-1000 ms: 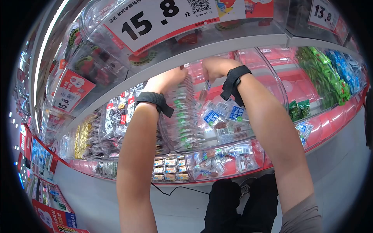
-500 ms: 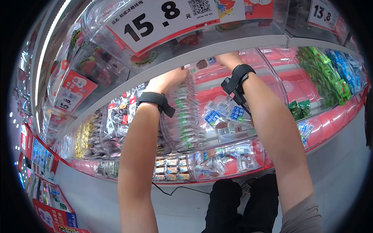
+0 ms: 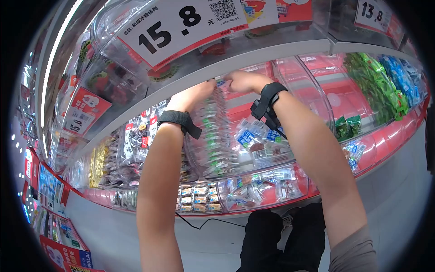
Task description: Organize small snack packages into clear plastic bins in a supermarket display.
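Note:
My left hand (image 3: 198, 94) is closed at the far end of a standing row of clear snack packets (image 3: 212, 131), its fingertips against the row. What its fingers hold is hidden. My right hand (image 3: 244, 82) is beside it, fingers pinched on a small clear snack packet with blue print (image 3: 221, 83), mostly covered by the fingers. Loose snack packets (image 3: 256, 140) with blue labels lie in the same bin, below my right wrist. Both wrists wear black straps.
A grey shelf edge (image 3: 253, 60) with a large price sign (image 3: 176, 29) overhangs the far side. Clear dividers (image 3: 315, 86) separate the bins. Dark packets (image 3: 136, 145) lie left; green packets (image 3: 374, 86) stand right. A lower front tier holds small packs (image 3: 199, 198).
My right hand has moved left and slightly nearer, bringing the blue-printed snack packet to the row's far end. My left hand has stayed nearly in place.

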The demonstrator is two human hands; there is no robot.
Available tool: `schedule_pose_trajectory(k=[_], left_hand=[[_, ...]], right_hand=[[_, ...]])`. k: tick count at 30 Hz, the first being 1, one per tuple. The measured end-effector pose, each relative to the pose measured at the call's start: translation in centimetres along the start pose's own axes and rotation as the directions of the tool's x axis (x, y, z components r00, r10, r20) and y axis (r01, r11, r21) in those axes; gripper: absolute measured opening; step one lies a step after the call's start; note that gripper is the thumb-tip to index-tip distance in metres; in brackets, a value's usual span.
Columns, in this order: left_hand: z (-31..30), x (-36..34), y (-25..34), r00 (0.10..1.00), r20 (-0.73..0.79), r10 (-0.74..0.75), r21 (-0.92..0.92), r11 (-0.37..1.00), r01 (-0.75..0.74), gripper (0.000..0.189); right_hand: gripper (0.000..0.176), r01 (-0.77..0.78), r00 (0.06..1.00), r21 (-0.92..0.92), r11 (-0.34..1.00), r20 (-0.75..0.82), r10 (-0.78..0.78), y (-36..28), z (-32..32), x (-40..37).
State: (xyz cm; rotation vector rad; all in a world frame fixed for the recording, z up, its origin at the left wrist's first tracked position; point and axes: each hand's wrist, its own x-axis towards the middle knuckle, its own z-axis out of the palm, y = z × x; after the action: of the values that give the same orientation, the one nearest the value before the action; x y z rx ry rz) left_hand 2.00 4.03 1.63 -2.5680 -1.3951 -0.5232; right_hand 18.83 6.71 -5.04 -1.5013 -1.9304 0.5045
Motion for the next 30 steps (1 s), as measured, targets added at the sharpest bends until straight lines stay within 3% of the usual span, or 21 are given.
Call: schedule_pose_trajectory(k=[2, 6, 9, 12, 15, 18, 21, 25, 30], left_hand=[[0.1, 0.0, -0.1, 1.0, -0.009, 0.011, -0.01, 1.0, -0.011, 0.034], [-0.1, -0.4, 0.1, 0.996, -0.064, 0.056, 0.011, 0.998, -0.055, 0.034], [0.2, -0.3, 0.0, 0.999, -0.049, 0.006, -0.002, 1.0, -0.007, 0.034], [-0.2, -0.4, 0.3, 0.999, -0.043, -0.018, -0.021, 1.0, 0.017, 0.034], [0.0, -0.3, 0.1, 0.997, -0.07, 0.034, -0.027, 0.999, -0.036, 0.034], [-0.4, -0.4, 0.3, 0.994, -0.072, 0.087, 0.003, 0.996, -0.087, 0.033], [-0.3, -0.3, 0.2, 0.991, -0.092, 0.094, 0.021, 0.995, -0.092, 0.032], [0.0, -0.1, -0.1, 0.993, -0.076, 0.09, 0.044, 0.995, -0.086, 0.032], [0.0, 0.0, -0.3, 0.996, -0.012, 0.089, 0.014, 0.996, -0.089, 0.033]], right_hand=[[0.035, 0.044, 0.999, -0.213, 0.976, 0.024, -0.04, -0.4, 0.9, 0.3], [0.039, 0.081, 0.981, -0.116, 0.99, -0.167, -0.1, -2.1, 0.1, 0.0], [0.038, 0.16, 0.987, 0.005, 0.987, -0.005, -0.16, -1.0, 1.3, 0.8], [0.036, 0.172, 0.982, -0.035, 0.984, 0.092, -0.168, -0.6, 1.9, 0.7], [0.036, 0.071, 0.994, -0.069, 0.995, -0.077, -0.076, -1.5, 2.3, 0.4], [0.037, 0.122, 0.97, -0.119, 0.985, -0.198, -0.143, -1.9, 1.5, 0.0], [0.037, 0.046, 0.994, -0.063, 0.997, 0.105, -0.039, -2.1, 1.7, 0.6], [0.038, 0.09, 0.992, -0.1, 0.991, 0.098, -0.081, -1.8, 2.8, 0.6], [0.034, -0.083, 0.991, -0.279, 0.957, 0.076, 0.108, -3.0, -0.1, -1.5]])
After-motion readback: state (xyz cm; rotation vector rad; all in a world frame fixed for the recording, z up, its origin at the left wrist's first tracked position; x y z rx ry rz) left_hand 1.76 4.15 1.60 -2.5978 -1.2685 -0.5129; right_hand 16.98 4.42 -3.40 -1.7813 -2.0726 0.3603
